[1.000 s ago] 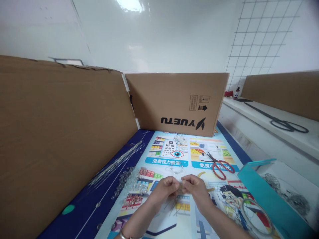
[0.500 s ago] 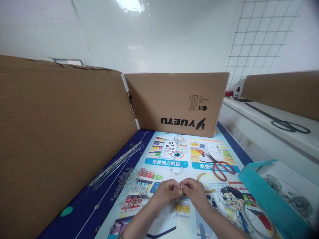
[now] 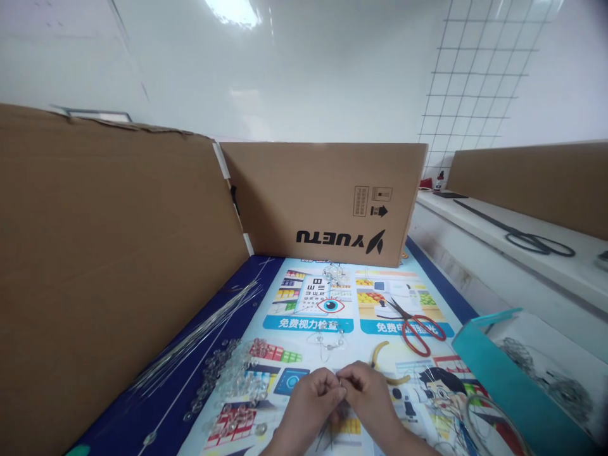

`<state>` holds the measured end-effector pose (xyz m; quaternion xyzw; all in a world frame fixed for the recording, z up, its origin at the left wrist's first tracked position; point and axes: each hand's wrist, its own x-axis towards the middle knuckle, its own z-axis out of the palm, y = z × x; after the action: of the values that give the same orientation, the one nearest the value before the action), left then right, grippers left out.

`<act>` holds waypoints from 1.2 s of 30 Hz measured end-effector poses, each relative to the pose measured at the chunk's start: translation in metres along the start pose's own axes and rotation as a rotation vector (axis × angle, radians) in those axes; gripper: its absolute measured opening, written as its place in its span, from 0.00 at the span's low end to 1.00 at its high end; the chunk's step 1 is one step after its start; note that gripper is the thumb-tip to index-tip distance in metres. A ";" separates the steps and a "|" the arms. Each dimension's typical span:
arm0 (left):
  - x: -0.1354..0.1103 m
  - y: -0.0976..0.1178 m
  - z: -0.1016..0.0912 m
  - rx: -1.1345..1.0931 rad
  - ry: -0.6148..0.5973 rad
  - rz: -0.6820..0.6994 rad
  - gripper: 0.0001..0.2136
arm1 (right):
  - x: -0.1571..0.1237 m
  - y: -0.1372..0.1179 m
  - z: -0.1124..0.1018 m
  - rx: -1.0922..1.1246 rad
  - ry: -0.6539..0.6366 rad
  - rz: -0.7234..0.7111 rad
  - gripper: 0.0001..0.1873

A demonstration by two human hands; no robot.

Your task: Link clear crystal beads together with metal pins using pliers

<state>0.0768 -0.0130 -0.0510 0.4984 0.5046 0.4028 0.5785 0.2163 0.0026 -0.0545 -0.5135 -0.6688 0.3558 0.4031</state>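
My left hand (image 3: pixel 308 405) and my right hand (image 3: pixel 373 398) meet over the printed table cover, fingertips touching. Both are closed in a pinch on a thin metal wire (image 3: pixel 341 382), of which only a short bit shows between them. More thin strands come out below the hands, partly hidden. Just beyond my fingers lies a wire piece strung with clear beads (image 3: pixel 329 346). Yellow-handled pliers (image 3: pixel 398 380) lie beside my right hand, partly covered by it. To the left of my left hand spreads a heap of clear beads (image 3: pixel 240 383).
Straight wires (image 3: pixel 199 337) lie along the left cardboard wall (image 3: pixel 118 240). Red-handled scissors (image 3: pixel 418 334) rest at the right, near a teal box (image 3: pixel 503 380) holding wire pieces. A wire coil (image 3: pixel 491 421) lies before it. Another cardboard panel (image 3: pixel 323 196) stands at the back.
The view has shifted a little, so the surroundings sit farther left and the hands lower. My fingers stay together on the wire, with the hands turned slightly.
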 end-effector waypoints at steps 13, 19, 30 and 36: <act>-0.002 0.000 0.009 -0.056 -0.025 0.004 0.18 | -0.003 0.006 0.002 0.163 0.020 0.071 0.06; 0.001 -0.005 0.004 0.038 -0.060 -0.012 0.16 | 0.002 0.006 0.001 0.272 -0.026 0.144 0.06; -0.004 0.010 0.006 -0.017 -0.007 -0.063 0.15 | 0.002 -0.003 -0.006 0.457 -0.084 0.283 0.10; 0.000 0.000 0.006 0.013 0.002 -0.074 0.10 | 0.004 -0.004 -0.008 0.457 -0.076 0.306 0.08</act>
<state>0.0825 -0.0143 -0.0515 0.4827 0.5258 0.3785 0.5894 0.2212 0.0058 -0.0471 -0.4905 -0.5003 0.5733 0.4248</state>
